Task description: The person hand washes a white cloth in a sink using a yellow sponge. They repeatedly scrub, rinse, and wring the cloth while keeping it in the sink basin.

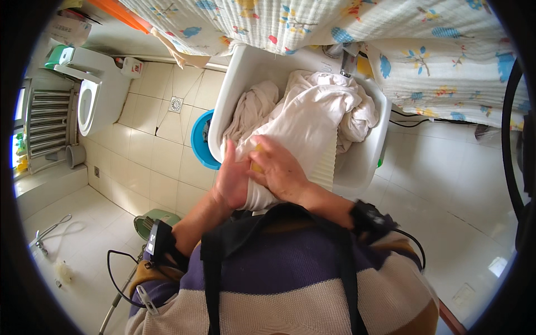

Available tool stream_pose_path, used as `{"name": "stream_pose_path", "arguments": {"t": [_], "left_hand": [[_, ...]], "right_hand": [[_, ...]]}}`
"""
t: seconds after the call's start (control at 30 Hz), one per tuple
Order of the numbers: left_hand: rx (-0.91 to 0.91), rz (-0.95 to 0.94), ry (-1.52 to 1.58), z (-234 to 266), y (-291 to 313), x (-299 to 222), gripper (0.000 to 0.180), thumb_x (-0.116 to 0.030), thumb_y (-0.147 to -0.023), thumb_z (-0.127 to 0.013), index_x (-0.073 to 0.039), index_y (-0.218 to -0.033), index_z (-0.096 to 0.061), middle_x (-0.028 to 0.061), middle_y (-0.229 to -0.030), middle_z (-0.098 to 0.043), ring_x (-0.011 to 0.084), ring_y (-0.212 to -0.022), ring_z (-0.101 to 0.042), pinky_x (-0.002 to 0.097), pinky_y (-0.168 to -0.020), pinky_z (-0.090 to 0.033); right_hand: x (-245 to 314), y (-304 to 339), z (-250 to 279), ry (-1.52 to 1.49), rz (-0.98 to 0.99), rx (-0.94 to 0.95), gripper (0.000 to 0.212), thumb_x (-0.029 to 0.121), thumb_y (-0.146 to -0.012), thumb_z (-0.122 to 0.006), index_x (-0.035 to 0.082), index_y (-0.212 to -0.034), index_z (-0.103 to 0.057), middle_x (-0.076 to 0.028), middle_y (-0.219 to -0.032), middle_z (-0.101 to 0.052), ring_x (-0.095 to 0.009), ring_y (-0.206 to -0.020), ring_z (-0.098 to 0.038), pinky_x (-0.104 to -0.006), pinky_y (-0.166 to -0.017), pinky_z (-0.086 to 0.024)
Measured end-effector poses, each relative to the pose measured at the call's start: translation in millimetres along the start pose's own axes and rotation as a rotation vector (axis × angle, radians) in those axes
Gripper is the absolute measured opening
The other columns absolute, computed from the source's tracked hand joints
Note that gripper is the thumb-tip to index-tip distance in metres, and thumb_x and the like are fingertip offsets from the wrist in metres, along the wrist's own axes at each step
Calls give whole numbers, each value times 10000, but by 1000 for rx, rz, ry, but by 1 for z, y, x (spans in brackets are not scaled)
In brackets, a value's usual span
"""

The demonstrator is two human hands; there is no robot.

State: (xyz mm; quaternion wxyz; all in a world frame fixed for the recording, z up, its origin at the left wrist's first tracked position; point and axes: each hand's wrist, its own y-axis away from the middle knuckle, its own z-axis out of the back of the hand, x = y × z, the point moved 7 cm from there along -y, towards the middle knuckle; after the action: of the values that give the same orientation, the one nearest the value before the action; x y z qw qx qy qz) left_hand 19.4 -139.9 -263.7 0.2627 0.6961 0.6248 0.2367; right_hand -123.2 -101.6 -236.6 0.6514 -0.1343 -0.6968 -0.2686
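Note:
A wet white cloth garment point(304, 120) lies bunched over a ridged washboard point(326, 164) inside a white sink point(357, 177). My right hand point(279, 173) is closed around a small yellow bar of soap point(257, 158), mostly covered by its fingers, at the near left end of the cloth. Right beside it, my left hand point(230, 177) rests against the cloth with its thumb stretched out. Its other fingers are partly hidden behind my right hand. Cloth folds hang below both hands at the sink's near edge.
A metal faucet point(347, 58) stands at the sink's far side, below a patterned curtain point(312, 25). Left of the sink is a blue basin point(202, 139) on the tiled floor. A toilet point(92, 92) stands far left; a green bucket point(153, 220) is near my left forearm.

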Motion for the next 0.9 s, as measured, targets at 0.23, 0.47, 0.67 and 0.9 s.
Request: {"name": "stream_pose_path", "arguments": {"t": [0.23,0.47,0.67,0.9], "left_hand": [[110,-17,62,0,-11,-1,1090,-856,-930,-222,2,-1600,-269,177,-1648,-321,352,-1475,-386,521,-1231,-279],[344,28,33,-13,-12,-2,1126,-887,-903,-151,-29,-1632,-162,168,-1660,-286,345,-1516,-314,515,-1238,-265],[121,-6,-136,-7,-16,1,1132,-891,-899,-146,-34,-1637,-139,164,-1663,-281,340,-1510,-325,517,-1237,-271],[209,-34,-195,-10,-15,-5,1081,-859,-928,-136,-43,-1636,-165,159,-1649,-313,332,-1503,-336,506,-1229,-293]], "right_hand": [[-125,-99,122,1058,217,-96,359,236,-984,-659,145,-1312,-547,-179,-1595,-342,-377,-1313,-532,-404,-1075,-469],[-19,12,-15,590,310,165,421,262,-940,-691,61,-1288,-564,-159,-1378,-567,-381,-1295,-537,-452,-1064,-453],[-89,-87,70,1127,187,54,439,264,-935,-689,25,-1284,-573,-203,-1391,-544,-400,-1335,-499,-484,-1142,-404],[-103,-54,35,958,36,161,470,238,-967,-661,41,-1376,-541,-204,-1441,-528,-355,-1371,-491,-461,-1146,-413]]}}
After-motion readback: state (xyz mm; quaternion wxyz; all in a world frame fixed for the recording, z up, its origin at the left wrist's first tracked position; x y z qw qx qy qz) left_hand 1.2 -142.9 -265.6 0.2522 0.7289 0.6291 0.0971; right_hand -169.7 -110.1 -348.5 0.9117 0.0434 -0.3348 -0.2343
